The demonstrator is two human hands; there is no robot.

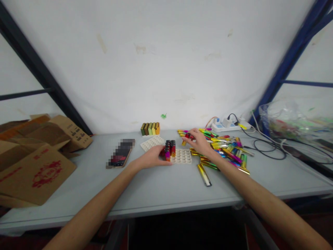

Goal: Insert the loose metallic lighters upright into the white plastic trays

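Several upright lighters (168, 151), red and purple with black tops, stand in rows at the left part of a white tray with round holes (182, 157). My left hand (154, 156) is curled round the left side of these rows, thumb at the front. Over the left edge of a loose pile of shiny coloured lighters (226, 147), my right hand (198, 141) pinches a red and gold lighter (185, 140). Its fingers hide part of that lighter. A second white tray (151, 142) lies behind my left hand.
A block of upright lighters (150, 128) stands by the wall. A phone (121, 153) and cardboard boxes (39, 166) are on the left. On the right are a power strip (226, 124), black cables (267, 140) and a clear plastic bag (288, 121). One yellow lighter (204, 174) lies near the front.
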